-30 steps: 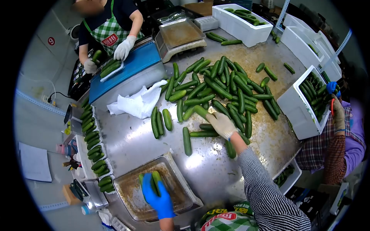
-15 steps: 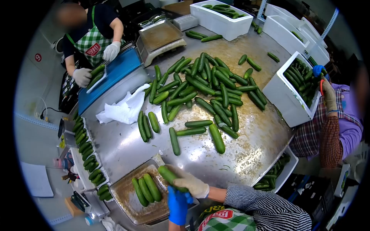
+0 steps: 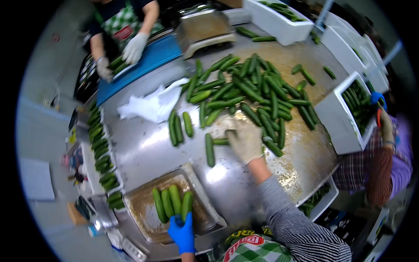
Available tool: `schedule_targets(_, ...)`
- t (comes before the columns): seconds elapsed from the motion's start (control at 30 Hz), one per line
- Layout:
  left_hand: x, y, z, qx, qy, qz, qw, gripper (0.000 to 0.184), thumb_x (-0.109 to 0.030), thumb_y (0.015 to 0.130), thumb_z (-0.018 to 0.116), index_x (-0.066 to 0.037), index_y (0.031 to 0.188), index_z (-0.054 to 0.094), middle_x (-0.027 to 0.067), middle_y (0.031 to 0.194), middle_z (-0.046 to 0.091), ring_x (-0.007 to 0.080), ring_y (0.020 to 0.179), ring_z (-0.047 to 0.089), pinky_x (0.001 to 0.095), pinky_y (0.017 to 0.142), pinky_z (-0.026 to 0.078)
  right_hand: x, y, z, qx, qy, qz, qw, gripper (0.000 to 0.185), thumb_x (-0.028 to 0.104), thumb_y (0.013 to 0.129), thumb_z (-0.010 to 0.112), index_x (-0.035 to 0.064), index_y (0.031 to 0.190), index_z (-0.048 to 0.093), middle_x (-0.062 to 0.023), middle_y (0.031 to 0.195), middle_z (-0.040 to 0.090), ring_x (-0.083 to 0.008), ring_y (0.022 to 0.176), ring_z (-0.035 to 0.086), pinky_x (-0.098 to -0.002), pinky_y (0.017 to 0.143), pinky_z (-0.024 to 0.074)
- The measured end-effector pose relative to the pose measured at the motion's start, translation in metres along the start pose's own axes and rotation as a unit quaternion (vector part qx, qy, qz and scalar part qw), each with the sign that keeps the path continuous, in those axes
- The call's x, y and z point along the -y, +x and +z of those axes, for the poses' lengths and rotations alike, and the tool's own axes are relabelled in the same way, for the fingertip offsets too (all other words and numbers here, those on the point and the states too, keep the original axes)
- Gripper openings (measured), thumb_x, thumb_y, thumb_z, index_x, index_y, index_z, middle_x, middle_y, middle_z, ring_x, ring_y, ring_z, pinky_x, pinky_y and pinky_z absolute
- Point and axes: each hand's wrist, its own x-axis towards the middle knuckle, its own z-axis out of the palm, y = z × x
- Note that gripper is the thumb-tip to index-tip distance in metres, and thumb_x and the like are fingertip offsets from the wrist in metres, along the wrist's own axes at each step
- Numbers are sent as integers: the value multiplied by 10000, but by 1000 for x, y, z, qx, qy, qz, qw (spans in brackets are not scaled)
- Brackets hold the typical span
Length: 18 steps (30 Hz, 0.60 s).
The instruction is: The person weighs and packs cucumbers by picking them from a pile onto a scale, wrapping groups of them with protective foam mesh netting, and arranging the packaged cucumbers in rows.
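My left hand [image 3: 182,234], in a blue glove, is at the lower ends of the cucumbers on the metal tray [image 3: 135,222]. Its fingers close round the bottom of the rightmost cucumber [image 3: 187,203]; three more cucumbers lie beside that one. Farther out, my right hand [image 3: 245,142], in a beige glove, reaches palm down over cucumbers at the near edge of the pile [image 3: 248,87]. A dark cucumber end shows at its fingertips, but blur and the hand itself hide its grip. One cucumber [image 3: 210,150] lies just left of it.
A white cloth [image 3: 150,105] lies on the metal table [image 3: 144,150]. Packed cucumbers [image 3: 101,150] line the left edge. At the back left a co-worker's gloved hands [image 3: 135,48] handle a tray near a scale [image 3: 205,30]. Another person stands right, by a white foam box [image 3: 336,118].
The cucumber that was in my hands now lies with the others on the tray. My right hand has moved out to the pile, while my left has lowered to the tray. The view has shifted.
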Motion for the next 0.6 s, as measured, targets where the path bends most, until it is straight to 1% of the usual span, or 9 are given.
schedule_targets(0.07, 12, -5, 9, -57, 131, 105, 984, 497, -467, 771, 810, -32, 939, 638, 136, 656, 656, 324, 578, 647, 432, 553, 497, -28, 11, 8, 168, -203, -2, 965, 335, 378, 867, 620, 75, 994, 684, -139, 912, 685, -308, 897, 670, -483, 734, 520)
schedule_targets(0.13, -1, -8, 8, 0, 189, 39, 981, 536, -539, 752, 787, -53, 922, 637, 156, 676, 665, 377, 629, 661, 456, 577, 500, -66, 23, 31, 112, -89, -82, 986, 346, 408, 848, 640, 92, 963, 718, -179, 929, 693, -355, 903, 670, -477, 786, 523)
schedule_targets(0.2, 1, -7, 12, -5, 229, 70, 971, 544, -592, 787, 727, -63, 839, 614, 159, 628, 641, 376, 572, 632, 465, 539, 479, -67, 36, 26, 183, -42, -70, 980, 377, 403, 873, 630, 42, 935, 721, -241, 927, 690, -387, 904, 665, -473, 836, 515)
schedule_targets(0.3, -2, -1, 13, -38, 189, 114, 975, 510, -515, 771, 787, -33, 792, 622, 150, 607, 623, 347, 546, 621, 439, 521, 472, -38, 26, 16, 102, 94, 36, 990, 488, 419, 935, 570, -56, 994, 662, -309, 957, 656, -421, 914, 655, -500, 848, 492)
schedule_targets(0.33, -3, 1, 14, -36, 179, 109, 977, 501, -504, 779, 785, -31, 788, 620, 149, 609, 622, 343, 542, 617, 437, 522, 472, -25, 13, 13, 56, 148, 25, 987, 526, 437, 963, 531, -62, 1102, 621, -278, 910, 676, -415, 888, 667, -485, 831, 498)
schedule_targets(0.37, -3, 1, 15, -34, 168, 105, 980, 492, -493, 787, 784, -29, 784, 619, 148, 610, 621, 338, 539, 613, 434, 523, 471, -13, -1, 13, 84, 94, -34, 991, 505, 400, 970, 532, -66, 1156, 596, -271, 944, 677, -405, 885, 672, -473, 829, 507)
schedule_targets(0.47, 7, 0, 20, -46, 127, 115, 984, 461, -447, 805, 787, -22, 766, 614, 144, 610, 617, 302, 525, 604, 410, 526, 473, 92, -71, -33, 162, 323, 59, 931, 486, 262, 940, 582, -38, 1315, 512, -266, 1122, 629, -369, 920, 672, -464, 837, 537)
schedule_targets(0.5, 15, -1, 19, -31, 103, 109, 988, 391, -383, 825, 790, -20, 801, 648, 131, 626, 636, 229, 531, 616, 371, 532, 480, 104, -100, -16, 140, 287, 5, 948, 488, 237, 916, 602, -20, 1321, 508, -275, 1168, 588, -379, 936, 667, -472, 838, 543)
schedule_targets(0.6, 36, -13, 2, -53, -64, 97, 992, 309, -372, 878, 731, -67, 892, 682, 163, 725, 687, 306, 625, 682, 411, 598, 522, 143, -170, -9, 167, 153, -91, 970, 503, 228, 888, 623, 38, 1336, 498, -275, 1190, 540, -427, 974, 644, -490, 820, 550)
